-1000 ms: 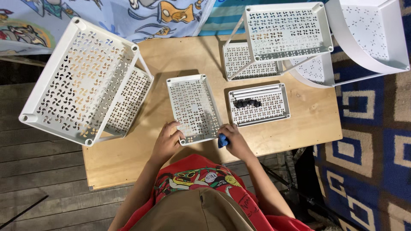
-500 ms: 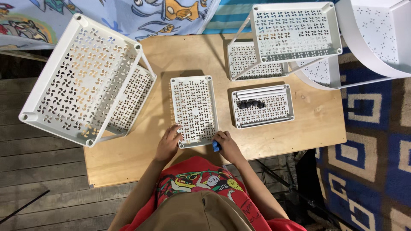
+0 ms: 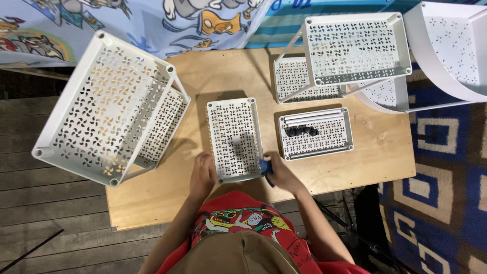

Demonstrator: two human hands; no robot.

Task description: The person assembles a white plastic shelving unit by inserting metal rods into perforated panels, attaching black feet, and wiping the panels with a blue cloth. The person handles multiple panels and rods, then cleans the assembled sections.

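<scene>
The person works at a wooden table [image 3: 324, 172] with a white perforated tray [image 3: 235, 138] lying flat directly ahead. The left hand [image 3: 203, 172] rests on the tray's near left corner, fingers curled over the rim, steadying it. The right hand [image 3: 280, 171] is clenched around a small blue-handled tool [image 3: 266, 166], its tip pressed at the tray's near right corner. Judged from this, the step in hand is fastening or fitting at that corner; the next move calls for firm downward pressure on the tool while the left hand keeps the tray from sliding. To the right lies a second flat tray [image 3: 315, 133] holding white tubes and a cluster of small black parts [image 3: 301, 131]. A large assembled white rack [image 3: 109, 109] stands at the table's left, tilted; another white rack [image 3: 350, 53] stands at the far right, and a curved white shelf unit [image 3: 451, 50] beyond it over a blue patterned rug [image 3: 446, 193]. A cartoon-printed cloth [image 3: 127, 20] hangs behind. No packages, labels or signs are discernible.
</scene>
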